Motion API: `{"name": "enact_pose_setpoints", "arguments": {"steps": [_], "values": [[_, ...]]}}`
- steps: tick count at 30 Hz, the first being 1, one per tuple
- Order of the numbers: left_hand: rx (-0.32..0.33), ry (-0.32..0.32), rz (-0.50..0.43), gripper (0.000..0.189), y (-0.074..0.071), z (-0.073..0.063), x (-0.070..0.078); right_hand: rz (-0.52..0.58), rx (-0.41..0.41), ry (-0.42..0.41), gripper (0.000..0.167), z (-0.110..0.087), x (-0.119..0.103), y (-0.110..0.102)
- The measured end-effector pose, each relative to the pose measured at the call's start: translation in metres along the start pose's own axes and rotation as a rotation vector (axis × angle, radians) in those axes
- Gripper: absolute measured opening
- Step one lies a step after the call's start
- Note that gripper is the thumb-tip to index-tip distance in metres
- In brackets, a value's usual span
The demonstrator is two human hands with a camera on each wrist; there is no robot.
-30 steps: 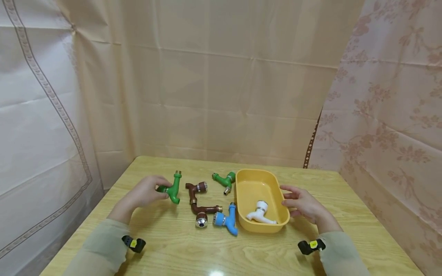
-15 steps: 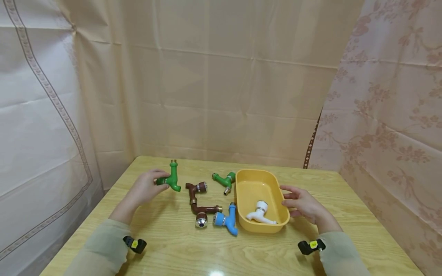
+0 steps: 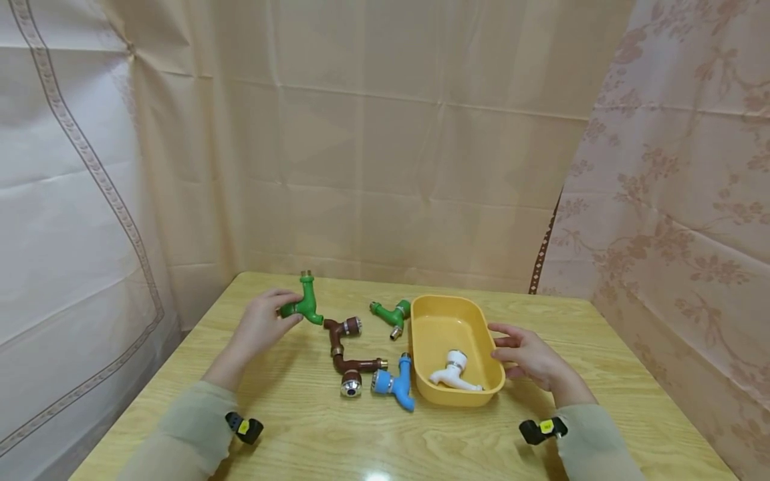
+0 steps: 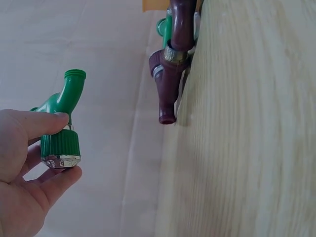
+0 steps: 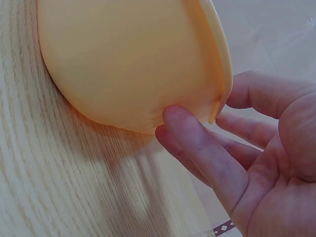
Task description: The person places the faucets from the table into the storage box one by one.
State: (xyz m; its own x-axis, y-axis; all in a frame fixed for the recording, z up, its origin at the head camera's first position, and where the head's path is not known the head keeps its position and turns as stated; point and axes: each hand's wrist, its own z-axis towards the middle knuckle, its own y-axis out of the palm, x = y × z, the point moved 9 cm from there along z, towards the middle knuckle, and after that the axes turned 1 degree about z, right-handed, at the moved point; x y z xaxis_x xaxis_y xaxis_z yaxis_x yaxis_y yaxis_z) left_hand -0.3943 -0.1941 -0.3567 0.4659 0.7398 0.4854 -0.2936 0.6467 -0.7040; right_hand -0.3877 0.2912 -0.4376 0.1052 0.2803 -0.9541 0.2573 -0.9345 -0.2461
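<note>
My left hand (image 3: 265,323) pinches a green tap (image 3: 309,306) by its ribbed knob, thumb and fingers on either side. The left wrist view shows that tap (image 4: 73,94) held up off the wooden table, threaded inlet pointing away in the head view. On the other side, my right hand (image 3: 529,357) holds the right wall of a yellow plastic basin (image 3: 454,399). Its thumb goes over the rim, while the fingers (image 5: 197,148) lie against the outside. A white tap (image 3: 454,374) lies inside the basin's near end.
Two brown taps (image 3: 337,341) (image 3: 357,366) lie end to end in mid-table. A blue tap (image 3: 402,386) lies beside the basin's near left side, and a second green tap (image 3: 391,315) by its far left. Cloth curtains (image 3: 391,167) surround the wooden table (image 3: 289,427).
My left hand has lifted the green tap and carried it away from me, then slightly right toward the brown taps. The right hand and the basin have stayed in place.
</note>
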Motion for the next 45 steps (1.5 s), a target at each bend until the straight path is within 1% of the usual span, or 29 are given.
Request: {"name": "enact_pose_setpoints", "arguments": {"steps": [4,9,16,21,24,29,34,37,42,45], "values": [[-0.01,0.02,0.0,0.036,0.007,0.002,0.006,-0.011,0.006,0.006,0.071,-0.001,0.0,0.0],[-0.04,0.021,-0.017,0.037,0.018,0.005,0.012,-0.023,0.005,0.007,0.072,0.0,-0.001,0.0],[-0.04,0.026,-0.039,0.038,0.028,0.008,0.02,-0.031,-0.001,0.007,0.072,0.002,-0.001,0.0],[-0.089,0.002,-0.048,0.04,0.041,0.013,0.028,-0.036,0.009,0.013,0.071,0.001,-0.001,-0.001],[-0.124,-0.012,-0.048,0.041,0.048,0.016,0.034,-0.037,0.0,0.005,0.071,0.0,-0.002,-0.001],[-0.153,-0.028,-0.063,0.041,0.056,0.02,0.043,-0.032,0.001,0.007,0.071,0.0,-0.002,0.0],[-0.168,-0.017,-0.082,0.041,0.064,0.023,0.052,-0.035,0.004,0.008,0.07,0.0,-0.003,0.0],[-0.176,-0.004,-0.075,0.042,0.068,0.026,0.059,-0.037,0.007,0.009,0.07,0.0,-0.003,-0.001],[-0.175,0.047,-0.04,0.041,0.073,0.031,0.072,-0.041,0.003,0.006,0.071,0.0,-0.003,-0.001],[-0.178,0.065,-0.032,0.039,0.076,0.034,0.078,-0.038,0.0,0.005,0.072,0.0,-0.002,-0.001]]}}
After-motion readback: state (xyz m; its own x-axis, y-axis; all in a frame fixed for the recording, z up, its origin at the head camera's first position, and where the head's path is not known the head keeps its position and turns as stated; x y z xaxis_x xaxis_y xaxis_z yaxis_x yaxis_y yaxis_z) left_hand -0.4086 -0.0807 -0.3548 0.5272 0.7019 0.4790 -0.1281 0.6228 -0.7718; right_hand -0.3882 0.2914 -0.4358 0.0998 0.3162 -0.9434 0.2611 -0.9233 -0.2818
